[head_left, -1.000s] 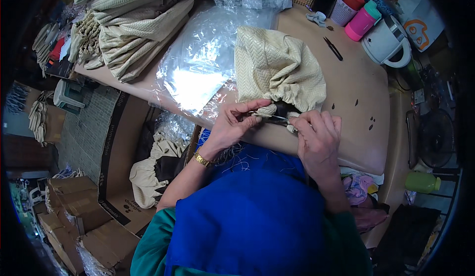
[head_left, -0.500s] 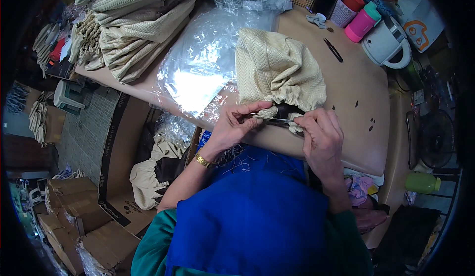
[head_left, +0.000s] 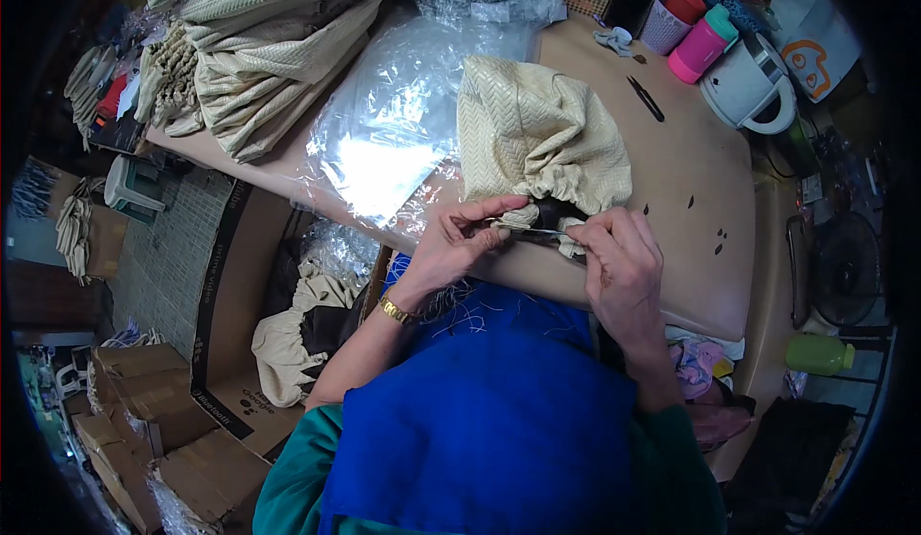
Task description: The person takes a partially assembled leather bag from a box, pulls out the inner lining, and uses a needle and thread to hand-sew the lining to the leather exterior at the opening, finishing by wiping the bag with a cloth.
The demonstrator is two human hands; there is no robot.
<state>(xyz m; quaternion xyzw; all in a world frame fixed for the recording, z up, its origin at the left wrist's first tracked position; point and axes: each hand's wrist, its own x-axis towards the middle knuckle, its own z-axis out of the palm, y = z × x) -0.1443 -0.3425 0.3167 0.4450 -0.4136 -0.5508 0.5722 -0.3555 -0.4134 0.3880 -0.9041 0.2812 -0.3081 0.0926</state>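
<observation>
A cream bag [head_left: 542, 127] with a woven-look surface, gathered edges and a dark lining lies at the table's front. At its near edge, my left hand [head_left: 459, 242] pinches a bunched cream piece of the bag between thumb and fingers. My right hand [head_left: 624, 261] is closed at the other side of the gap, gripping the end of a thin metal rod [head_left: 539, 232]. This rod runs across the dark opening towards my left fingertips. Its exact kind is too small to tell, and my right fingers partly hide the cream fabric under them.
Clear plastic bags [head_left: 384, 122] lie left of the cream bag, beside a heap of similar cream bags [head_left: 278, 55]. Black thread snips [head_left: 646, 98] rest to the right. A pink bottle [head_left: 703, 46] and a white kettle [head_left: 748, 84] stand at the back right. Cardboard boxes [head_left: 144, 391] fill the lower left.
My right hand has shifted very slightly to the left. Both hands keep their hold, and the bag lies in the same place.
</observation>
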